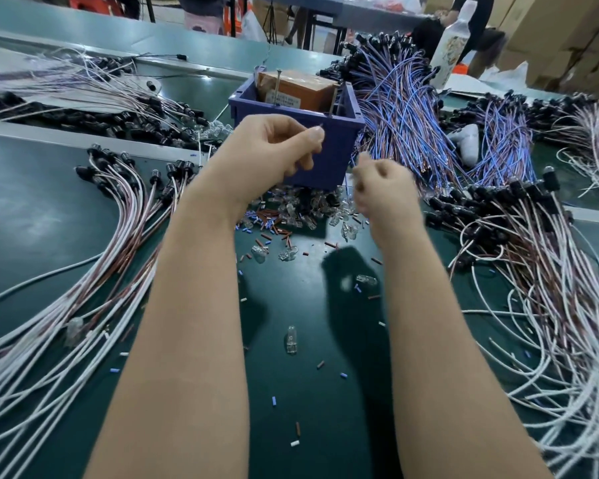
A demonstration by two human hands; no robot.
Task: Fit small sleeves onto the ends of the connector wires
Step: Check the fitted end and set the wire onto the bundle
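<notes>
Left hand (270,150): before the blue bin (339,150), pinching a thin wire end (320,126)
Right hand (382,188): blurred, curled; holding a sleeve or not, cannot tell
Sleeves (267,221): loose on the mat (291,340) below
Doing it well: steady the wire end, slide sleeve straight on

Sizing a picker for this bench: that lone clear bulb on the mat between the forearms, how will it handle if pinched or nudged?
The bulb looks like clear glass, so probably light and fragile under a pinch. Its rounded body lies on its side on the smooth mat, so a nudge would likely roll or skid it.
</notes>
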